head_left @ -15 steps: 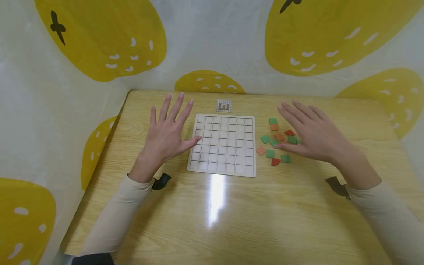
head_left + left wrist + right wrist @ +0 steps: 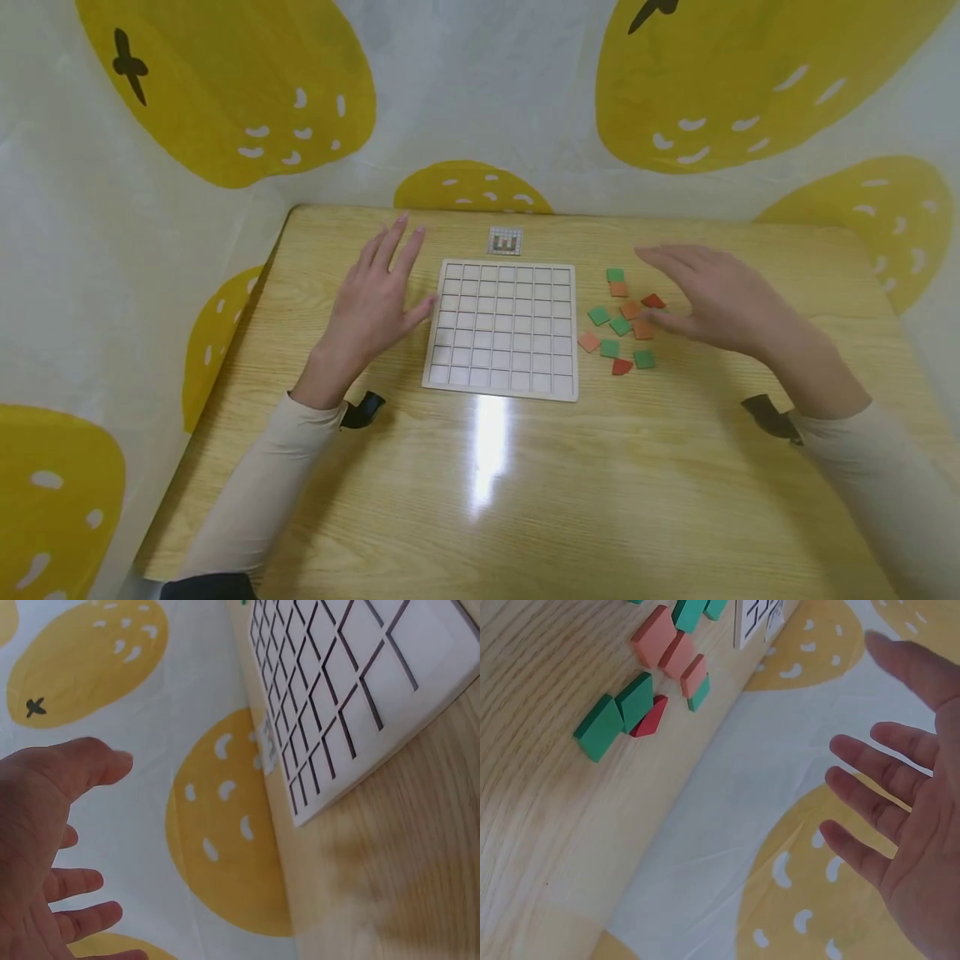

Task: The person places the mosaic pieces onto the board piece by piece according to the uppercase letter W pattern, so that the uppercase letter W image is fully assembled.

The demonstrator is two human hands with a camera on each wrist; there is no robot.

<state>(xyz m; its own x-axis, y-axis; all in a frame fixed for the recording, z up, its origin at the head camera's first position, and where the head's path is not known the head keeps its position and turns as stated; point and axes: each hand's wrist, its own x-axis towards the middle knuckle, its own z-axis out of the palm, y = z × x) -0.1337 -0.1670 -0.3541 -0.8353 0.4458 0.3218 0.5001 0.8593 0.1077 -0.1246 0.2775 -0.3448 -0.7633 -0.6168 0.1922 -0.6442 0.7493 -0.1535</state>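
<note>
A pale square board (image 2: 498, 329) with a grid of recessed cells lies flat on the table. Just left of it, my left hand (image 2: 367, 304) hovers with loosely extended fingers, holding nothing; the left wrist view shows the same hand (image 2: 37, 825) apart from the board (image 2: 352, 682). To the board's right lie scattered green tiles (image 2: 598, 316), orange tiles (image 2: 589, 342) and red rounded wedge tiles (image 2: 622, 367). Above the right side of these tiles, my right hand (image 2: 720, 300) is in the air, its fingers relaxed and its palm bare in the right wrist view. It hides part of the tile group.
Behind the board lies a small card (image 2: 505, 241) printed with a coloured grid pattern. The wooden table (image 2: 600, 492) meets a white curtain (image 2: 480, 92) with yellow fruit prints at its back and left edges. A bright light reflection crosses the wood before the board.
Both hands have turned, and their fingers are less spread. My left thumb has drawn back from over the board. The right hand has shifted slightly right, uncovering an orange tile.
</note>
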